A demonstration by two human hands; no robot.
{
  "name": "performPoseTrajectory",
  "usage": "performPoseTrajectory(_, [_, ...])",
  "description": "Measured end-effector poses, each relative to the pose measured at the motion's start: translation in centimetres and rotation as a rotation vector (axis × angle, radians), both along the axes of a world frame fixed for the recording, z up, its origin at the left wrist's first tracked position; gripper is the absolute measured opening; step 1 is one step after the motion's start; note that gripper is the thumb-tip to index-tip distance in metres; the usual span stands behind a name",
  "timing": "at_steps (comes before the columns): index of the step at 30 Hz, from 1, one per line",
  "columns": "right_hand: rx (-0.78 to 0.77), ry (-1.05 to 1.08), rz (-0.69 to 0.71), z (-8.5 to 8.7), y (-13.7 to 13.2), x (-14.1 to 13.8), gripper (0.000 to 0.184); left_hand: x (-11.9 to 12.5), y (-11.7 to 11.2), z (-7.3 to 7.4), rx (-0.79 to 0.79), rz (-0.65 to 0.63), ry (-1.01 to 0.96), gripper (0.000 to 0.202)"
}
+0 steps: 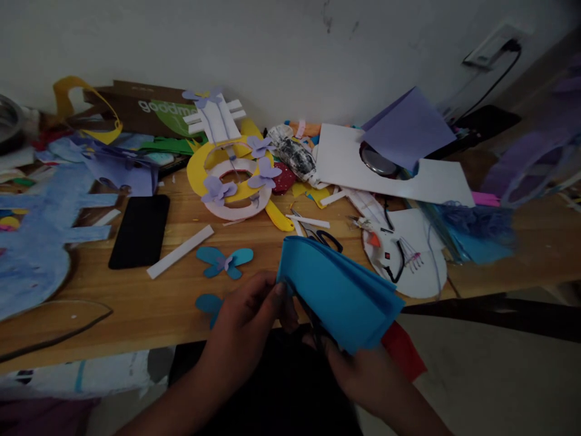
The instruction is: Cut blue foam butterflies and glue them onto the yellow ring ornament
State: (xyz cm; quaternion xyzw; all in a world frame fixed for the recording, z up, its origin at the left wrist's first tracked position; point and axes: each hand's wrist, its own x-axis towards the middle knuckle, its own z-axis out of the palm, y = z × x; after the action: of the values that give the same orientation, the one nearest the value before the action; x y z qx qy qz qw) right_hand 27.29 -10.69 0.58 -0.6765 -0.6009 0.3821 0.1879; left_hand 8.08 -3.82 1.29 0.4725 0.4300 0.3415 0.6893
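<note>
My left hand [247, 318] pinches the near left corner of a folded stack of blue paper [338, 287] at the front edge of the wooden table [149, 306]. My right hand [358, 363] sits under the stack, its fingers mostly hidden by the paper and closed round something dark, possibly scissor handles; I cannot make it out. A blue paper butterfly [224, 261] lies just beyond my left hand, and a blue paper scrap [207, 303] lies beside it.
A black phone [140, 230] and a white paper strip [180, 251] lie to the left. Yellow and white rings with purple flowers [233, 178] sit at the middle back. Scissors [320, 233], a white glue gun [393, 254], white card [436, 181] and purple paper [406, 127] crowd the right.
</note>
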Motion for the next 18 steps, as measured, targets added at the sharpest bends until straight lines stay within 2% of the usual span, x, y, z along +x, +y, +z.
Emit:
performPoseTrajectory(7, [0.000, 0.023, 0.021, -0.8, -0.2, 0.7, 0.019, -0.8, 1.0, 0.9, 0.129, -0.125, 0.177, 0.030])
performPoseTrajectory(9, [-0.001, 0.018, 0.021, -0.6, 0.0, 0.8, 0.023, -1.2, 1.2, 1.0, 0.212, -0.107, 0.275, 0.026])
performPoseTrajectory(12, [-0.019, 0.026, 0.022, -0.2, 0.3, 0.6, 0.027, -1.6, 1.8, 1.2, 0.298, -0.015, 0.348, 0.020])
performPoseTrajectory(18, [-0.094, 0.049, 0.071, 0.8, 1.4, 0.5, 0.020, -2.0, 3.0, 1.9, 0.161, 0.043, 0.249, 0.014])
